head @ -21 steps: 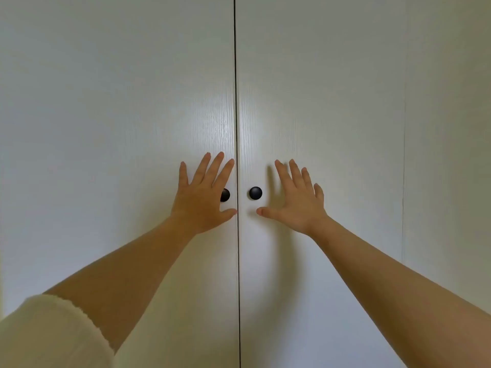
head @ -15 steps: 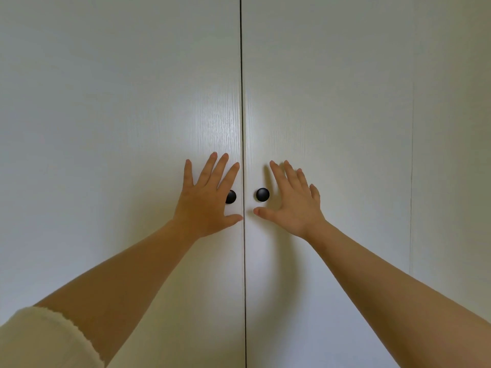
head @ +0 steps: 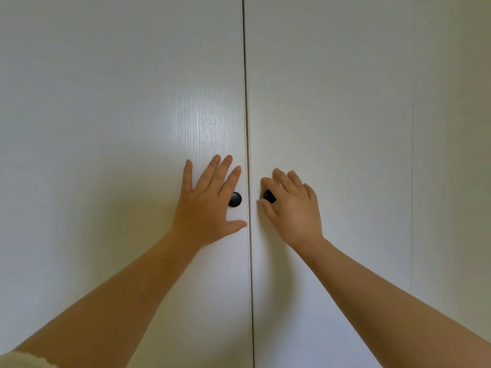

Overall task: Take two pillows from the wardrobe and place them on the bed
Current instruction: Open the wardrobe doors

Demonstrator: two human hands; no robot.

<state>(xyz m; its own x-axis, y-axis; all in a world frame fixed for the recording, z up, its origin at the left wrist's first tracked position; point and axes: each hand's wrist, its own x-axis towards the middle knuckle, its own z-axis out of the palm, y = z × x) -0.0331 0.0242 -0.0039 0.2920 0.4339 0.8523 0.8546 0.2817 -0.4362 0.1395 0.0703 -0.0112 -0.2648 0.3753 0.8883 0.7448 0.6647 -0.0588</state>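
Observation:
Two white wardrobe doors fill the view, both closed: the left door and the right door, meeting at a thin dark seam. Each door has a small round black knob beside the seam. My left hand has its fingers spread, just left of the left knob, and partly covers it. My right hand curls thumb and forefinger around the right knob, touching it. No pillows and no bed are in view.
A further white panel continues to the right of a thin vertical seam. A cream sleeve cuff shows at the bottom left corner.
My right hand has moved left and bent its fingers around the right knob. My left hand has shifted slightly toward the left knob. The doors remain closed.

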